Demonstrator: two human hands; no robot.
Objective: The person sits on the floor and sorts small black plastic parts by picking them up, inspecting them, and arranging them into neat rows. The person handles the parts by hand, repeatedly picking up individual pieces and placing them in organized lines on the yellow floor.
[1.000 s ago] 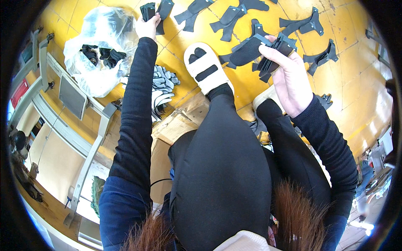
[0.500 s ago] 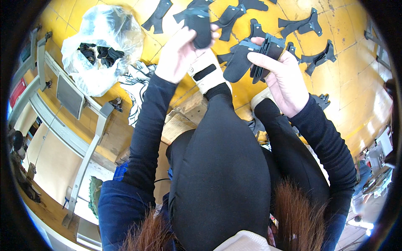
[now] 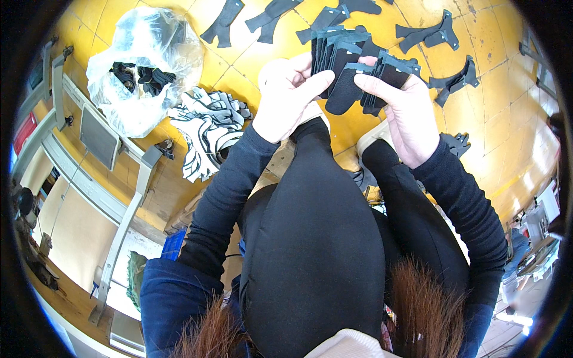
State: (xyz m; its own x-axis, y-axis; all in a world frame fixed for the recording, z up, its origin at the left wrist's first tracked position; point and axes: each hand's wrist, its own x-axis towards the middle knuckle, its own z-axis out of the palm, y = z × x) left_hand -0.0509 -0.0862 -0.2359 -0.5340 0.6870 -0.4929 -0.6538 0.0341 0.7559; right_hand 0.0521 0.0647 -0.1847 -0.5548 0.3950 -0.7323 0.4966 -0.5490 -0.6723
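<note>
Both hands — left hand [image 3: 289, 95] and right hand [image 3: 406, 116] — pinch 1 fanned stack of black cut pieces [image 3: 352, 71], seemingly thin, floppy, light — best gripped at its lower edges.

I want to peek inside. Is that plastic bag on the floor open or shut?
Open. The bag gapes at the top, and dark pieces show inside its mouth.
</note>
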